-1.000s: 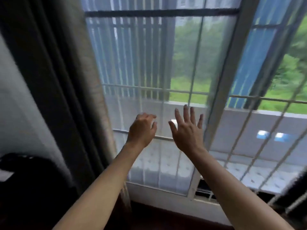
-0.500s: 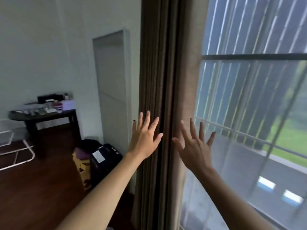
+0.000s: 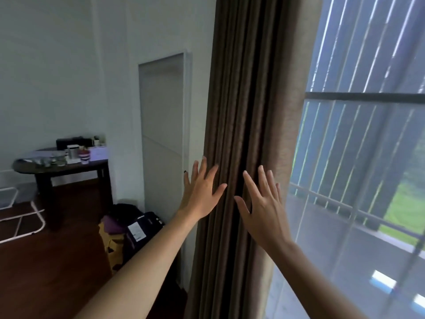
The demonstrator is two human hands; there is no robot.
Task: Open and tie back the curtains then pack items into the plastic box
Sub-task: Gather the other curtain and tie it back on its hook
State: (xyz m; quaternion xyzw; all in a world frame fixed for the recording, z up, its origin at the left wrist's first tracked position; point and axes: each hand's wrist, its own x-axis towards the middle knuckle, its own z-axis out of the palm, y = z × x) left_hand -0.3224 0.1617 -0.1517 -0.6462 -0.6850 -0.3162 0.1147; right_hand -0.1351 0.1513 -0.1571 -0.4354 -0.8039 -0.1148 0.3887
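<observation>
I see the heavy brown pleated fabric curtain (image 3: 243, 111) gathered into a tight vertical bundle at the left edge of the window, hanging straight from the top of the view to the floor. My left hand (image 3: 202, 194) is raised in front of the bundle's left side, palm forward, fingers straight and fanned wide, gripping nothing. My right hand (image 3: 264, 203) is up beside it in front of the bundle's right folds, fingers likewise spread and straight, holding nothing; whether either palm actually touches the cloth I cannot tell. To the right, a sheer white net curtain (image 3: 345, 203) covers the glass, with the metal window bars (image 3: 358, 97) and greenery showing through it. On the left stands a white recessed wall panel (image 3: 163, 125); below it a dark bag (image 3: 138, 224) sits on the brown wooden floor (image 3: 46, 261). Farther left, a dark round table (image 3: 57, 166) carries small cluttered items too blurred to identify.
</observation>
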